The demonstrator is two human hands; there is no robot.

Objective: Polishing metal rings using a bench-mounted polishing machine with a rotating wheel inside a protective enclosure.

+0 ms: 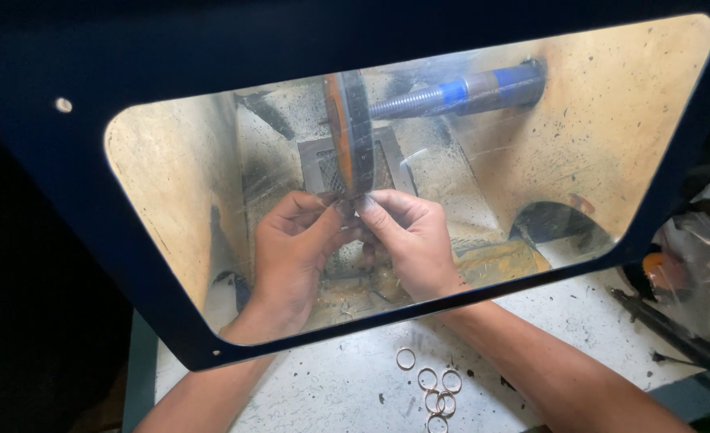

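Both hands behind clear shield (171,160). Left hand (291,248) and right hand (411,236) pinch fingertips together on a small piece (353,202) (too small to identify), pressed against the wheel (351,132) just above them. Loose rings (435,393) lie on the table (331,393), nearer the wrists.

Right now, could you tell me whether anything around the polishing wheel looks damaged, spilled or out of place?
Nothing looks broken. The clear guard window is scratched and spattered with dark specks. Both hands, left hand and right hand, pinch something small at the polishing wheel. Several small rings lie scattered loose on the speckled bench.
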